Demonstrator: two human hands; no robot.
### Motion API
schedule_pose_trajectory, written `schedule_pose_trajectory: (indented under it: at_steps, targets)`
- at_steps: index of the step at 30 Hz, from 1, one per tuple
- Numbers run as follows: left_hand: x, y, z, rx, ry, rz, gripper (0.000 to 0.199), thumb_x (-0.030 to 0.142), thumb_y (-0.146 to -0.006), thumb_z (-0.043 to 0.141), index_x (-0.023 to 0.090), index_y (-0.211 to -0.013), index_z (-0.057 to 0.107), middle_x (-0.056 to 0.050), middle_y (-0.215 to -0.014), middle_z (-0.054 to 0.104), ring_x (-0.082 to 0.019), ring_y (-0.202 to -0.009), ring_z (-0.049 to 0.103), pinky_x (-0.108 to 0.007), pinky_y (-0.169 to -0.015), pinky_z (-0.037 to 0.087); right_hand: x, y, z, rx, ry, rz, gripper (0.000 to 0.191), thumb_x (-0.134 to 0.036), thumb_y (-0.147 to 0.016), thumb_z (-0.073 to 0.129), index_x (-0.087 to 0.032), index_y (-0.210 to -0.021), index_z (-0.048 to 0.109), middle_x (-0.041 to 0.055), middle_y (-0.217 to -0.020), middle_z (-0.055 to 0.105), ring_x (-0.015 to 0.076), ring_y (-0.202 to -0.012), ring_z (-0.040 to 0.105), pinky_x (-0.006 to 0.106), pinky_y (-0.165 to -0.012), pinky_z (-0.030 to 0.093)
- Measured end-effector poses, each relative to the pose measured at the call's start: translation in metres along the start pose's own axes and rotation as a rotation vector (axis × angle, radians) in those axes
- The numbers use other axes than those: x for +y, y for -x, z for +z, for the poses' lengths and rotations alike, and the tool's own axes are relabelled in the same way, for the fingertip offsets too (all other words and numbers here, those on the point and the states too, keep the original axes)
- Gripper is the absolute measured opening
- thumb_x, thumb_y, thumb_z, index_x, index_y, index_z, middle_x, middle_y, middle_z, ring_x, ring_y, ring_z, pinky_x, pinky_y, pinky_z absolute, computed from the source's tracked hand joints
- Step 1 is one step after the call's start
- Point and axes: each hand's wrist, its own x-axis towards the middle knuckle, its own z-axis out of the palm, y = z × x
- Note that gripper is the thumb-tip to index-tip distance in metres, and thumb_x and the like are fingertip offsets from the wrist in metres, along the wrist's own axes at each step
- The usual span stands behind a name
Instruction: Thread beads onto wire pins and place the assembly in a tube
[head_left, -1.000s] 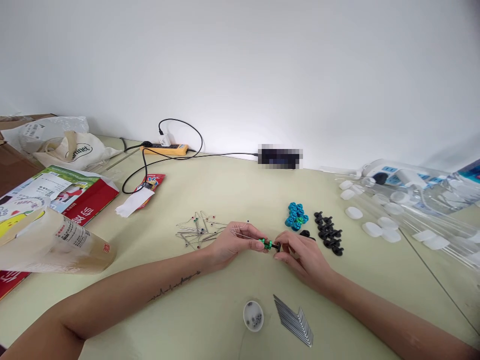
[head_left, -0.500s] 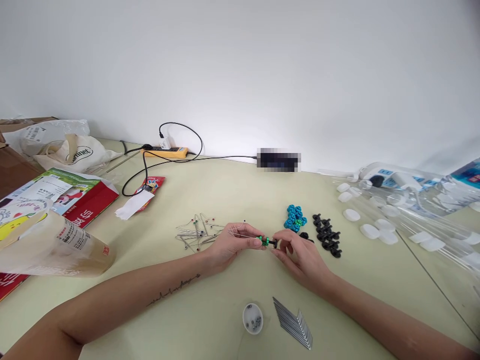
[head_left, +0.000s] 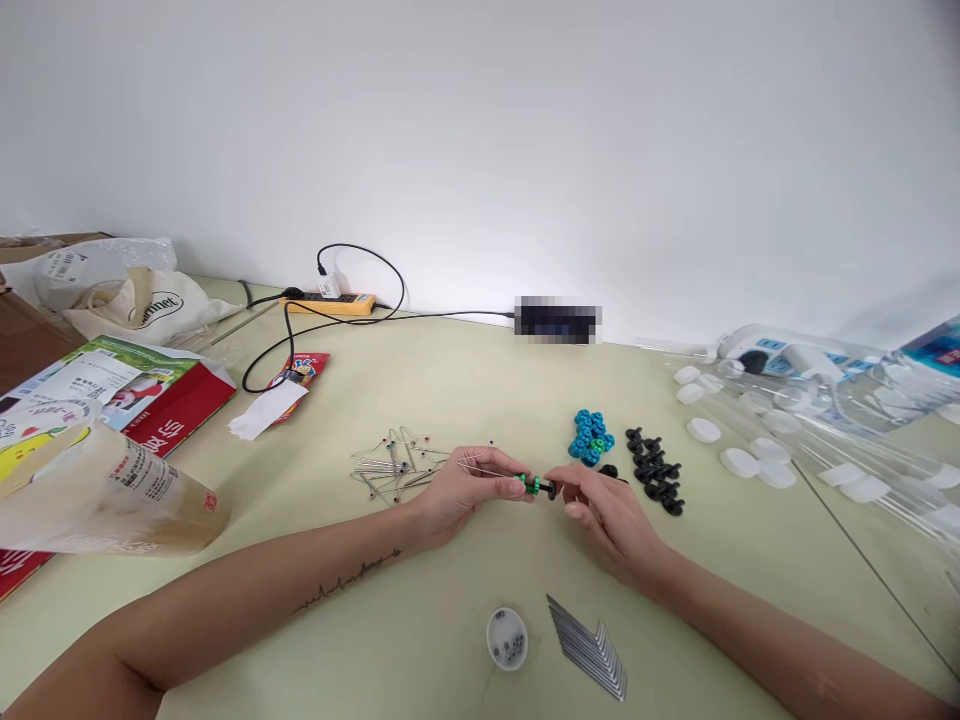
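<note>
I am pinching a wire pin (head_left: 480, 466) with green beads (head_left: 530, 485) in my left hand (head_left: 469, 488). My right hand (head_left: 604, 510) is pinching the black cap (head_left: 551, 490) at its tip, near the blue beads (head_left: 590, 436).

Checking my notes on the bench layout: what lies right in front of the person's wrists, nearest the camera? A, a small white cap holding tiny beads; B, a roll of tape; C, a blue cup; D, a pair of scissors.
A: a small white cap with tiny dark beads sits near the table's front edge, beside a stack of bent metal strips.
</note>
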Motion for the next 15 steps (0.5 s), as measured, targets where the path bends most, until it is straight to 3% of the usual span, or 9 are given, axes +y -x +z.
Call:
schedule_pose_trajectory:
  at_steps: [6, 11, 15]
  targets:
    - [0.0008, -0.0001, 0.0002, 0.001, 0.016, -0.014, 0.023, 0.019, -0.063, 0.078, 0.011, -0.082, 0.07, -0.007, -0.081, 0.07, -0.018, -0.076, 0.067, -0.033, -0.081, 0.049, 0.0033, 0.0003, 0.0019, -0.035, -0.023, 0.022, 0.043, -0.045, -0.098, 0.018, -0.02, -0.086, 0.05, 0.0015, -0.07, 0.056, 0.0148, -0.063, 0.05, 0.027, -0.061, 0.037]
    - [0.0015, -0.0002, -0.0003, 0.034, 0.057, -0.03, 0.022, 0.018, -0.063, 0.078, 0.012, -0.081, 0.069, -0.007, -0.082, 0.071, -0.018, -0.078, 0.067, -0.032, -0.082, 0.048, 0.0006, 0.0009, 0.001, -0.025, -0.06, 0.065, 0.043, -0.05, -0.096, 0.018, -0.021, -0.107, 0.047, 0.0032, -0.082, 0.058, 0.0147, -0.067, 0.052, 0.027, -0.064, 0.039]
    - [0.0022, 0.0002, 0.0007, 0.032, 0.056, -0.032, 0.021, 0.017, -0.063, 0.078, 0.011, -0.081, 0.069, -0.007, -0.082, 0.07, -0.017, -0.076, 0.066, -0.031, -0.08, 0.048, 0.0003, 0.0004, 0.0, -0.039, -0.055, 0.039, 0.043, -0.049, -0.097, 0.016, -0.022, -0.106, 0.048, 0.0024, -0.08, 0.058, 0.0151, -0.07, 0.053, 0.027, -0.065, 0.039]
